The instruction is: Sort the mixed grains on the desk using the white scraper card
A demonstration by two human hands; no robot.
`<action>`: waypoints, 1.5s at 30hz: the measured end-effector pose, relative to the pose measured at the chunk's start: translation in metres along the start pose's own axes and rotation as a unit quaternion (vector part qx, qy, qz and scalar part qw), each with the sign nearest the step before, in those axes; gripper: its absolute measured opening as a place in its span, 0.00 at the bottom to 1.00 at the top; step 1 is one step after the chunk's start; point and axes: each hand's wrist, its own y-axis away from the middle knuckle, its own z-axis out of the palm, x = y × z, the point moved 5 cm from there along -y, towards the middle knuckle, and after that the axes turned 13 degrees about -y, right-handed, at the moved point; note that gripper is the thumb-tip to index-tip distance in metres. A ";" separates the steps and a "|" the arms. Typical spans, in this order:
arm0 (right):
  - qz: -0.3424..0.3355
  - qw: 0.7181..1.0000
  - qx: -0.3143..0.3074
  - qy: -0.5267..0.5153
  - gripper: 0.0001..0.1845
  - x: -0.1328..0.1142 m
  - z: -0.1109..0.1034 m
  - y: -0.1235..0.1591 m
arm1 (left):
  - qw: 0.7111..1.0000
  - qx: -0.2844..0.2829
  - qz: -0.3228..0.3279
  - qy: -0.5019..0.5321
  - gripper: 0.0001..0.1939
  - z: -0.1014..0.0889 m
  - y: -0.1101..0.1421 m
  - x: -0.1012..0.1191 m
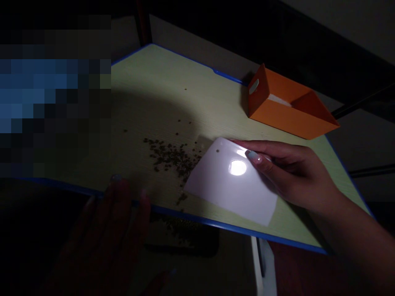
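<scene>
My right hand (296,172) grips a white plastic scraper (228,185) by its right edge, thumb on top. The scraper lies tilted over the table, its left edge against a scattered pile of small dark seed-like pieces (173,158). One such piece rests on the scraper near its upper corner. In deep shadow at the lower left, my left hand (108,230) has its fingers stretched out at the table's blue front edge, holding nothing that I can see. Below that edge, a dark tray (212,242) contains more small pieces.
An orange open box (286,119) with something white inside stands at the back right of the pale yellow-green table (148,74). A few stray pieces lie farther back. A white-edged object (261,263) stands under the front edge. Pixelation covers the upper left.
</scene>
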 end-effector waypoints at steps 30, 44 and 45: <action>0.022 0.999 -0.043 -0.001 0.16 -0.003 0.007 0.002 | 1.000 0.006 0.002 0.005 0.47 -0.002 -0.001 -0.002; 0.015 0.997 -0.062 -0.032 0.17 -0.003 0.007 0.003 | 1.000 0.008 -0.009 0.002 0.47 -0.003 0.000 -0.001; 0.015 0.997 -0.062 -0.031 0.17 -0.003 0.007 0.003 | 1.000 0.002 -0.012 0.002 0.47 -0.002 0.000 -0.002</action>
